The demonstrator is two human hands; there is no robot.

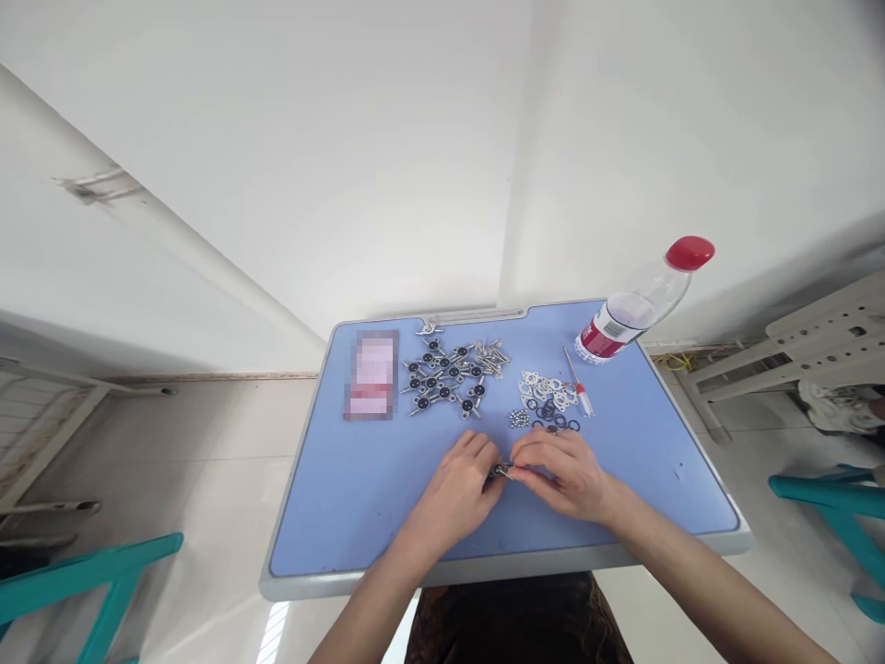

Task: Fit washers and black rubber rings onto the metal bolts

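Note:
My left hand [465, 481] is closed around a small metal fitting [499, 470], held low over the near part of the blue table. From the other side, my right hand [568, 472] pinches at the same fitting with thumb and forefinger; the fingers hide most of it. Just beyond the right hand lie black rubber rings [549, 412], a cluster of tiny shiny metal pieces [519, 419] and a heap of flat silver flange plates [543, 387]. Farther left are several metal fittings with black round centres [444, 363], beside a pile of silver pins [492, 358].
A screwdriver [579, 387] with a red and clear handle lies right of the plates. A red-capped plastic bottle [612, 327] stands at the table's back right. A blurred pink rectangular item [371, 376] lies at the left. The blue table [332, 516] backs onto a white wall.

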